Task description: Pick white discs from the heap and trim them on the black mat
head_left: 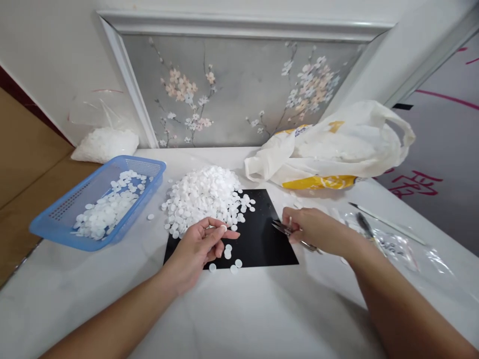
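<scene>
My left hand [202, 247] pinches a small white plastic disc [223, 228] between thumb and fingers, just in front of a large heap of white discs [204, 194]. The heap spreads over the left part of a black mat [258, 244]. Several loose discs [227, 253] lie below my left hand at the mat's front edge. At the mat's right edge, my right hand [312, 229] is closed around small metal nippers [281, 228], their jaws pointing left. Its fingers hide most of the handles. A bit of white shows between thumb and forefinger, too small to make out.
A blue plastic basket [136, 209] holding discs stands on the left, with a clear bag of white pieces [107, 143] behind it. A white and yellow carrier bag [333, 149] lies at the back right. A white pen-like stick [387, 223] and clear plastic packaging [426, 264] are at the right.
</scene>
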`<state>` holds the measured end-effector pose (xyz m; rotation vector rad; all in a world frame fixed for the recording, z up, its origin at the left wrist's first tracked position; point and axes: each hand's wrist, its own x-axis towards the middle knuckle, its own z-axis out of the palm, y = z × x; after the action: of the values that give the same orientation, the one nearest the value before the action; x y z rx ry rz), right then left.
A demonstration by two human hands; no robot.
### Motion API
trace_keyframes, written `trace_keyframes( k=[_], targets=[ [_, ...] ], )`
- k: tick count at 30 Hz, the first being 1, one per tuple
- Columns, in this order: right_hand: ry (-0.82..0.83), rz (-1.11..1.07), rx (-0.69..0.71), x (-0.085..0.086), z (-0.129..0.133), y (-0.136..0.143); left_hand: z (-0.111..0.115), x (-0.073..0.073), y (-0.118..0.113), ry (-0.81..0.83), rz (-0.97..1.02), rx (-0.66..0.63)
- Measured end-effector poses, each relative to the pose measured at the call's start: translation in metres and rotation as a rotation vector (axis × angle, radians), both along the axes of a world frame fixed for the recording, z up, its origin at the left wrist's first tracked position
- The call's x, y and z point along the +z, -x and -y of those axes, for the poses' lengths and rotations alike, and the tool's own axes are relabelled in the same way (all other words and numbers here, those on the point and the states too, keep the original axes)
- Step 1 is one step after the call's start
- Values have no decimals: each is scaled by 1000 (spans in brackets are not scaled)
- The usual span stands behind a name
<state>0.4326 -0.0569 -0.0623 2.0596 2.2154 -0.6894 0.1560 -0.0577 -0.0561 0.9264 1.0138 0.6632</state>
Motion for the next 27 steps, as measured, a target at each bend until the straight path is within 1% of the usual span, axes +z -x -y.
trace_keyframes(
  k=[2,4,6,8,10,11,13,16,22,27],
  targets=[
    [14,-73,0,0,-1,-2,0,0,0,2,-2,6],
    [-80,-172,23,4,0,4,-1,1,0,10,11,19],
    [-210,-324,35,7,2,19,-1,1,0,21,30,42],
    [-313,-471,37,9,7,39,-1,1,0,28,38,69],
    [-421,-527,78,7,13,61,0,0,0,32,35,82],
    [-446,-546,96,4,16,70,0,0,0,32,32,85],
    [-476,-575,127,-1,23,86,0,-1,0,25,30,86],
    [-545,-578,148,-8,29,97,0,-2,0,2,33,85],
    [-636,-453,196,-9,31,99,3,3,-1,-16,-18,75],
    [-676,-437,221,-8,31,97,4,4,-1,-38,-34,46]
  ],
)
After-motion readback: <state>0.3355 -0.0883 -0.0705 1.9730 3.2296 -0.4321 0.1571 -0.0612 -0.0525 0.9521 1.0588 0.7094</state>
